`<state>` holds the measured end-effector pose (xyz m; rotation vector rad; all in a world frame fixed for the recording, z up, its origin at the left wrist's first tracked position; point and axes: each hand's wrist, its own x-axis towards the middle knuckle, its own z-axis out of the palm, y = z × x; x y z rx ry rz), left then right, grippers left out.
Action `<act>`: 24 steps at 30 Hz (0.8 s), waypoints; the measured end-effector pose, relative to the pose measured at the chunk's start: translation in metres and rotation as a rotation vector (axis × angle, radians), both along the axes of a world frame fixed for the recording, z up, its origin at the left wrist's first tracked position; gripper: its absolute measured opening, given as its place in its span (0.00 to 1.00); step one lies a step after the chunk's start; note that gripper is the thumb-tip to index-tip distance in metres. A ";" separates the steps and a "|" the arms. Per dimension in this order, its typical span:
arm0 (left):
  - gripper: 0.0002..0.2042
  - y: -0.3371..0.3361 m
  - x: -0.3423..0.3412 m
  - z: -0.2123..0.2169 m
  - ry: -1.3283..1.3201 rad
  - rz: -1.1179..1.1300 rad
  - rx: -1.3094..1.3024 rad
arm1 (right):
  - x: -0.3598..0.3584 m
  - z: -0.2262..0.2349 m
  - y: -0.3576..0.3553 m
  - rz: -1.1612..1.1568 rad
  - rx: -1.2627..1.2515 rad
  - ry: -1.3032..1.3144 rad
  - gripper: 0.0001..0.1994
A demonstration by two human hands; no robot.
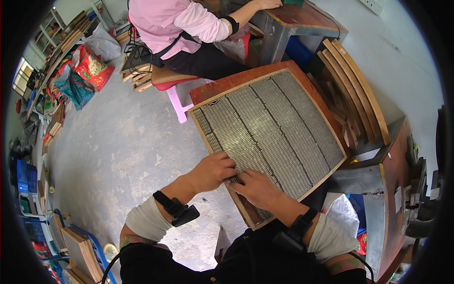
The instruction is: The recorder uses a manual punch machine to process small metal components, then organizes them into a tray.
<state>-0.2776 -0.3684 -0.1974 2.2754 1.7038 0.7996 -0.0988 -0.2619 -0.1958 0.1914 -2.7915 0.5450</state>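
A shallow wooden-framed tray lies tilted across the table in front of me. Tightly packed rows of thin greyish metallic pieces fill it, split into bands by dark lines. At the tray's left edge, toward me, my left hand is closed, its fingertips bent down at the rim. My right hand sits right beside it, fingers pinched together over the end of the rows. The fingertips of both hands nearly meet, and whatever they hold is too small or hidden to name.
Beyond the tray, a person in a pink top sits on a stool at another table. Curved wooden boards lean by the right wall. A metal-legged bench stands at right. Bags and wooden frames line the left.
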 end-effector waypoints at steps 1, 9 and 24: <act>0.10 0.000 -0.001 -0.001 0.015 0.003 -0.026 | -0.001 0.003 0.000 -0.001 -0.002 0.000 0.11; 0.11 0.003 -0.005 0.010 -0.016 -0.039 -0.070 | 0.003 0.000 0.003 0.045 -0.022 0.037 0.07; 0.13 0.007 0.011 0.016 -0.033 -0.015 -0.091 | 0.010 0.015 -0.003 -0.408 -0.362 -0.080 0.11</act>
